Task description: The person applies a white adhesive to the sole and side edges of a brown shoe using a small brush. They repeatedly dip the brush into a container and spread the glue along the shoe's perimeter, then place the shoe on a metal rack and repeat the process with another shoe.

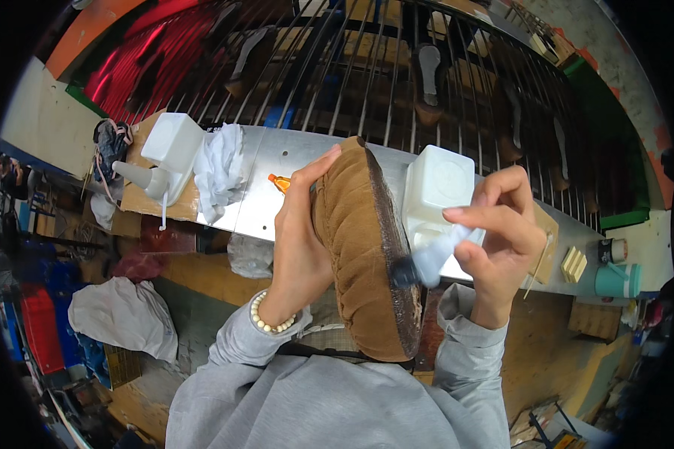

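Observation:
A brown suede-like shoe point(356, 254) with gathered, pleated sides is held on edge before me, its dark, whitish-streaked bottom facing right. My left hand point(299, 243) grips it from the left, fingers wrapped behind and partly hidden. Between the thumb and fingers of my right hand point(502, 239) is a brush point(430, 263) with a pale handle, slightly blurred. Its dark bristles touch the shoe's bottom near the edge. Just behind the brush, a white square plastic bottle point(439, 179) lies tipped on the metal ledge point(258, 168).
Beyond the ledge, several dark shoes point(429, 82) rest on a rack of metal bars point(337, 105). Leftward are another white bottle with a nozzle point(174, 142), a crumpled white cloth point(219, 172) and a small orange item point(279, 182). A teal mug point(618, 280) stands far right.

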Available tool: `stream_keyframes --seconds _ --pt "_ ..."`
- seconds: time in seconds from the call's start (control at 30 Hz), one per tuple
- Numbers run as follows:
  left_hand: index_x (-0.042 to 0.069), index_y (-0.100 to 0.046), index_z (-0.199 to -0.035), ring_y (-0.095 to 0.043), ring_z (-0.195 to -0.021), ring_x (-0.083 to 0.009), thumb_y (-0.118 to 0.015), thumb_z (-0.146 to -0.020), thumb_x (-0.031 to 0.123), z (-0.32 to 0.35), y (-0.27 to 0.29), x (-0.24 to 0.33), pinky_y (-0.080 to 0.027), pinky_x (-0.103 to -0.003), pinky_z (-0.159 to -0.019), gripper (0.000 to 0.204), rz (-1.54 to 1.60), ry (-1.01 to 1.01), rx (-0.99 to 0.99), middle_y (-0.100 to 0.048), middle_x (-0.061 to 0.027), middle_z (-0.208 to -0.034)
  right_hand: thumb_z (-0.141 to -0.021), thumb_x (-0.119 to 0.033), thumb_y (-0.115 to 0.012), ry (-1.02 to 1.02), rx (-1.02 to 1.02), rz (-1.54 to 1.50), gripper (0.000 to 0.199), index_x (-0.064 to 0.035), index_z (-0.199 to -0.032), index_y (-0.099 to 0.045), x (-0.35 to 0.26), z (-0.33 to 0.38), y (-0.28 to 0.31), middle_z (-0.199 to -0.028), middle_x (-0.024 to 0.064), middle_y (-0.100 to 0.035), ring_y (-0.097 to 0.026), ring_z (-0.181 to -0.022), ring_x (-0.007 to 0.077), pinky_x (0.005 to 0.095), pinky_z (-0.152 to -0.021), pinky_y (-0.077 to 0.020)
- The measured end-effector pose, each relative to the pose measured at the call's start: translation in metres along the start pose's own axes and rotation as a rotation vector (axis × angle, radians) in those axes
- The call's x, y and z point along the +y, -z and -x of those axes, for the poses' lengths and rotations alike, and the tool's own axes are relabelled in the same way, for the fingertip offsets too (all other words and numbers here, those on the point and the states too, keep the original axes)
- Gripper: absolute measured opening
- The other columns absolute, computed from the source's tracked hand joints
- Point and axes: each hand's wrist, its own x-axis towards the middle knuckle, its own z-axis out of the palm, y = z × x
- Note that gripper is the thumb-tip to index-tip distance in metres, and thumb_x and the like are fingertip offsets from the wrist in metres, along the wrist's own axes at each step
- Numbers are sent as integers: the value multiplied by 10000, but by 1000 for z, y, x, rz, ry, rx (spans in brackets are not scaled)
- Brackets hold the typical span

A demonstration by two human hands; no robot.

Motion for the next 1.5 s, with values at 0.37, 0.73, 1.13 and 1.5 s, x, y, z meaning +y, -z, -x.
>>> stream_keyframes --seconds 0.37,0.73,1.13,1.5 --pt "12 -413 -1393 -596 -1226 -243 -912 -686 50 8 5 15 -483 -348 -1045 866 257 228 -34 -588 -154 -1317 -508 -355 -958 156 -68 -65 452 -161 -898 -836 6 -9 0 -849 -17 -457 -452 -778 134 267 -654 -322" --pt "35 -342 -1414 -588 -1201 -207 -943 -665 122 30 4 -2 -486 -339 -1040 964 588 535 -424 -574 -125 -1291 -448 -337 -953 313 -143 -27 498 -190 -909 -835 5 -36 -4 -817 -25 -458 -464 -758 130 263 -638 -320" --pt "40 -304 -1498 -563 -1257 -206 -937 -672 167 34 -1 7 -518 -364 -1041 1048 818 649 -662 -531 -115 -1385 -442 -358 -941 303 -255 13 493 -191 -893 -837 0 -44 9 -806 -22 -499 -503 -744 137 260 -626 -331" --pt "30 -225 -1524 -522 -1294 -271 -941 -663 254 40 19 -15 -476 -413 -1080 1142 973 590 -519 -477 -155 -1428 -552 -297 -926 -18 -542 -191 338 -139 -833 -825 35 -27 14 -803 -28 -569 -535 -757 135 285 -664 -373"
